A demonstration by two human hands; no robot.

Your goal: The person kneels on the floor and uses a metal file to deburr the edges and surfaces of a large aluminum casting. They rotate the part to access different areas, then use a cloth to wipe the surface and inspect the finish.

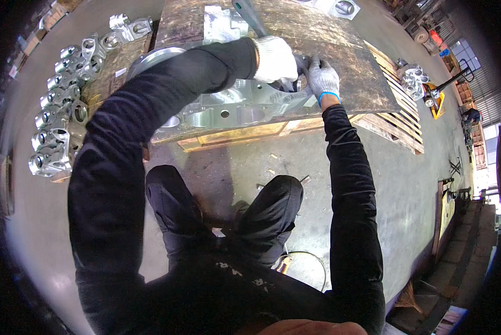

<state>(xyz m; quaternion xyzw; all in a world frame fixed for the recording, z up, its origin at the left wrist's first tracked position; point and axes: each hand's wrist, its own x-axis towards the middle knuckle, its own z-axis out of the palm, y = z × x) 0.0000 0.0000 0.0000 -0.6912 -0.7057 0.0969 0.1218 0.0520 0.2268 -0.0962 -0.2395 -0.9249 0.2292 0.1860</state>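
My left hand (275,58), in a white knit glove, is closed around a long tool with a grey-green handle (249,17). The handle sticks up past the far side of the fist. Below the fist is a large machined metal part (228,109), silvery, with round bores, lying along the table's near edge. My right hand (323,78), in a grey-white glove with a blue cuff, is at the right end of that part. Its fingers are bent together by a ring-shaped opening; what they grip is hidden. My left forearm covers much of the part.
A worn wooden tabletop (340,50) carries another silvery block (220,23) farther back. Several metal castings (66,106) stand in rows at the left. Wooden pallet slats (398,89) show at the right, near a yellow pallet jack (437,103). A hose (320,262) lies on the floor.
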